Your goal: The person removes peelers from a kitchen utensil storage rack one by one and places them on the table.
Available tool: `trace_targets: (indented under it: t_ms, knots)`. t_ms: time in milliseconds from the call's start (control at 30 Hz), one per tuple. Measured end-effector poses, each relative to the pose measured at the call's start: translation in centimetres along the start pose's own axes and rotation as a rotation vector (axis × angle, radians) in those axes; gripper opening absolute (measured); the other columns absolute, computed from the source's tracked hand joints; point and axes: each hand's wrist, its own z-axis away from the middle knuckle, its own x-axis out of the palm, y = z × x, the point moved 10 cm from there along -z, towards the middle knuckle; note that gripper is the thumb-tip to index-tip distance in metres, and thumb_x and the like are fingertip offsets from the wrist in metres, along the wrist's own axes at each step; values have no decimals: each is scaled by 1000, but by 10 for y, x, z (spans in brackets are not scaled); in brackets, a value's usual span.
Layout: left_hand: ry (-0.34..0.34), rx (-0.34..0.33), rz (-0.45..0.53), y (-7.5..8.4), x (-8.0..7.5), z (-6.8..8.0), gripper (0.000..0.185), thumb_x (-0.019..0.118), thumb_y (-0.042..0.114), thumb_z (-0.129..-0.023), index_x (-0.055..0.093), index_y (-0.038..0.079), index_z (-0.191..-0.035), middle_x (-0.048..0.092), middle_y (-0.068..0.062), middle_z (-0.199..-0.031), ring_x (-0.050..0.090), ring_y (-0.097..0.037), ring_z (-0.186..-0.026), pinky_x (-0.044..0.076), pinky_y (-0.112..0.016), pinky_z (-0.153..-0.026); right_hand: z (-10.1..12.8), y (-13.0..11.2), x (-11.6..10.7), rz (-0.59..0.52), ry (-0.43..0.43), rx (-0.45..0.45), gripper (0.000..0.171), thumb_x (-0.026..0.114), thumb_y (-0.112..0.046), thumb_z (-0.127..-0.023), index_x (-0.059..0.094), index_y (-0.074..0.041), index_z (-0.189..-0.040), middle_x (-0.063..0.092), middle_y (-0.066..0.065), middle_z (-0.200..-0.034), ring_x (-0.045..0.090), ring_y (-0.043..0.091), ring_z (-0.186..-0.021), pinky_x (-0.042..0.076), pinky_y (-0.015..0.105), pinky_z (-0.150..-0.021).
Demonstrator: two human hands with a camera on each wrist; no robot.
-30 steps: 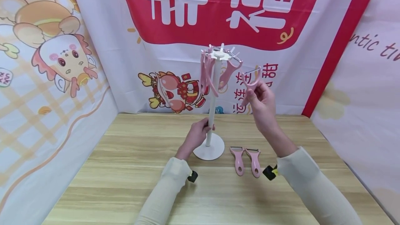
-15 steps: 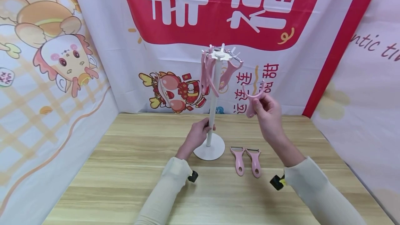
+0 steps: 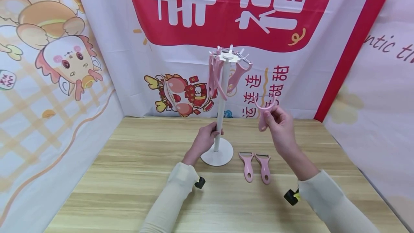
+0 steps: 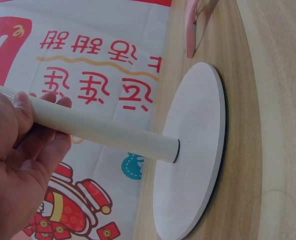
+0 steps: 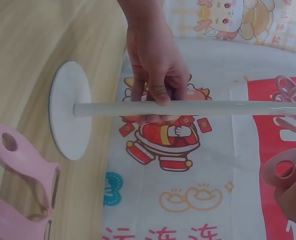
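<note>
My left hand [image 3: 204, 138] grips the pole of a white stand [image 3: 220, 114] a little above its round base [image 4: 195, 145]. Pink peelers [image 3: 237, 77] hang from the hooks around the stand's top. To the right of the pole, above the table, my right hand [image 3: 284, 129] pinches another pink peeler [image 3: 263, 120] by its handle, blade end up. In the right wrist view, the holed end of this peeler's handle [image 5: 271, 170] shows beside the fingers [image 5: 295, 202]. Two more peelers [image 3: 247, 168] lie side by side on the table, right of the base, handles toward me.
The wood-grain table [image 3: 136, 186] reaches back to a white and red printed cloth [image 3: 181, 56]. Printed cloths also stand along the left and right sides. A small black device [image 3: 291, 197] is strapped at each wrist.
My right hand has moved down and slightly right with the peeler, away from the stand's top. My left hand stays on the pole, and the two peelers on the table have not moved.
</note>
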Motion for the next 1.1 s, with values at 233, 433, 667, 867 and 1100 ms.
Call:
trace_targets:
  t_ms: [233, 433, 667, 867, 1100]
  knots:
    - [11, 27, -31, 4, 0, 0, 18, 51, 11, -104, 64, 5, -114, 71, -3, -99, 67, -26, -110, 52, -52, -104, 6, 9, -4, 26, 3, 18, 12, 60, -20, -100, 61, -10, -94, 59, -4, -83, 53, 7, -71, 51, 15, -60]
    - [8, 20, -28, 5, -1, 1, 17, 51, 11, -104, 64, 7, -114, 71, -4, -100, 67, -26, -110, 51, -51, -104, 12, 17, -9, 23, 4, 31, 9, 59, -18, -100, 62, -11, -94, 59, -4, -79, 53, 7, -69, 52, 16, -59]
    - [13, 13, -21, 5, -1, 1, 15, 52, 11, -103, 64, 9, -113, 72, -5, -100, 67, -26, -110, 52, -51, -104, 20, 30, -14, 52, -13, 93, 12, 60, -20, -100, 61, -9, -97, 59, -5, -82, 54, 8, -72, 53, 16, -61]
    - [14, 10, -17, 3, -1, 1, 16, 52, 11, -103, 64, 9, -113, 71, -4, -100, 67, -26, -109, 52, -51, -104, 27, 42, -19, 116, -10, 146, 14, 58, -18, -101, 60, -4, -102, 58, -4, -85, 53, 8, -74, 52, 16, -62]
    - [10, 23, -12, 3, 0, 1, 17, 51, 10, -104, 64, 6, -115, 71, -5, -100, 67, -27, -110, 52, -52, -104, 34, 56, -28, 166, 16, 228, 10, 57, -12, -101, 58, -3, -104, 58, -6, -86, 54, 8, -77, 53, 16, -65]
